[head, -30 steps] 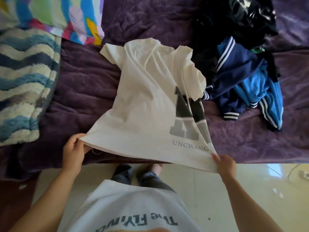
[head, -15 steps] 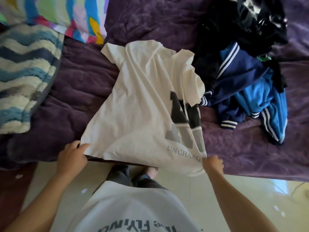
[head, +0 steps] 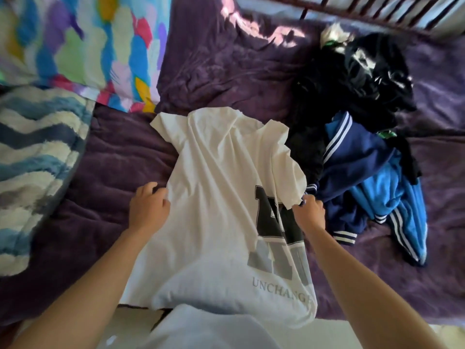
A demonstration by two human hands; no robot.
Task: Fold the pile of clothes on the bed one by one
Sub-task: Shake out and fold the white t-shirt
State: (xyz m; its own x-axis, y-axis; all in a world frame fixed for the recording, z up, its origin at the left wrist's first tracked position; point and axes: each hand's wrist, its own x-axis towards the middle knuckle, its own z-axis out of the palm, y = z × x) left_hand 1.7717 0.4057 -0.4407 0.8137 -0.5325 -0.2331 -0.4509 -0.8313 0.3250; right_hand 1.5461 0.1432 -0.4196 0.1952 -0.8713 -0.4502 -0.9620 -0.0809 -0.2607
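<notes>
The bed [head: 113, 159], spread with a purple plush cover, fills most of the view, with a dark slatted wooden rail [head: 377, 11] along its far side. A blue-and-white wavy fleece blanket [head: 37, 152] lies on its left, and a multicoloured patchwork quilt [head: 83, 46] lies beyond that. On the right sits the pile of clothes [head: 364, 137]: black garments on top, and a navy-and-blue jacket with white stripes [head: 372, 187] nearer.

A white cotton T-shirt [head: 216, 197] with dark block letters lies flat in the middle, collar away and its hem hanging over the bed's near edge. A second ago both hands held that hem; now they have moved up to mid-shirt. The left hand [head: 148, 207] holds the shirt's left side edge with curled fingers. The right hand [head: 308, 212] pinches the tip of the folded-in right sleeve, just beside the jacket. Pale floor [head: 136, 321] shows below.
</notes>
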